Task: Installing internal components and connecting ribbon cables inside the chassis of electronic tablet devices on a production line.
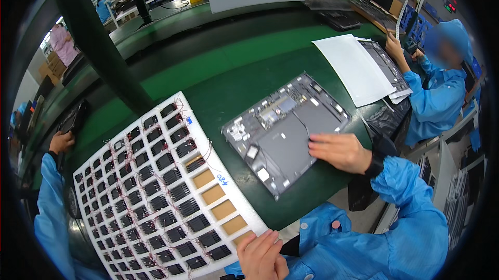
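Note:
A dark grey laptop base (280,145) lies open on the green bench, with its circuit board (278,111) showing along the far side. My right hand (340,151) reaches over its near right edge. The fingers lie stretched out inside the base, beside the end of a thin dark cable (302,122); the thumb is mostly hidden. At the near right corner of a white foam tray (241,197), my left hand (261,256) is closed, fingers together. What it holds, if anything, cannot be made out. Small black parts with red wires (179,191) fill most tray pockets.
Several pockets (213,194) along the tray's right side show brown bottoms. White sheets (353,67) cover another dark panel at the right, near a co-worker (442,82) in blue. Another person's hand (62,142) rests at far left. A dark green post (99,46) rises behind the tray.

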Demonstrator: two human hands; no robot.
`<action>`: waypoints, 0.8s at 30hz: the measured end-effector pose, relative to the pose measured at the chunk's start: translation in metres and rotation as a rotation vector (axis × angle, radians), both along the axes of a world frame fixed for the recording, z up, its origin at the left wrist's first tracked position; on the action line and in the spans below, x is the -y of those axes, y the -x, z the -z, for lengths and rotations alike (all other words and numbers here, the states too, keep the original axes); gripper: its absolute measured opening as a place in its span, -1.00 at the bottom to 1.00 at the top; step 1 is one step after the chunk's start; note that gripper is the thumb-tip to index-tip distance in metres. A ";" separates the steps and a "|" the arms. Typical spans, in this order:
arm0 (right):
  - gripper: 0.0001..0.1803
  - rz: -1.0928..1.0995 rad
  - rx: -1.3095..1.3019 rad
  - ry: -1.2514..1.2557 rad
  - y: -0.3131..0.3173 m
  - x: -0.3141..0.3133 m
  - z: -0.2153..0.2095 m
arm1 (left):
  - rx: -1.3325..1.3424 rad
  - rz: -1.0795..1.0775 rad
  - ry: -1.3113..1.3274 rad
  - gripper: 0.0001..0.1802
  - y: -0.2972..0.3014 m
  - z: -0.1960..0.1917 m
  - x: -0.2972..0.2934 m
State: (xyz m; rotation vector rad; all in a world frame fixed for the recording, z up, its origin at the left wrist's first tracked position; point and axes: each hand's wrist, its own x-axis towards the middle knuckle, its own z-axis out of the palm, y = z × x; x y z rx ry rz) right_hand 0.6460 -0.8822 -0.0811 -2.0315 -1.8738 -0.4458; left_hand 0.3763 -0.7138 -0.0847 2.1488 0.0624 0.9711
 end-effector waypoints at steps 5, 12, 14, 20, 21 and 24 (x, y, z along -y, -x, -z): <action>-0.67 0.009 0.022 -0.085 -0.055 -0.054 0.003 | -0.029 0.002 -0.007 -0.69 0.006 0.004 -0.002; -0.79 -0.007 0.023 -0.210 -0.126 -0.151 0.018 | -0.060 -0.058 -0.014 -0.72 0.013 0.010 -0.001; -0.79 0.050 0.009 -0.234 -0.139 -0.180 0.019 | -0.057 -0.096 -0.044 -0.73 0.014 0.009 0.000; -0.80 0.109 0.011 -0.259 -0.175 -0.228 0.021 | -0.096 -0.160 -0.033 -0.70 0.021 0.011 -0.002; -0.80 0.117 -0.013 -0.262 -0.177 -0.237 0.026 | -0.109 -0.189 -0.026 -0.70 0.023 0.012 -0.001; -0.79 0.190 -0.087 -0.317 -0.183 -0.264 0.040 | -0.121 -0.211 -0.026 -0.69 0.026 0.012 -0.001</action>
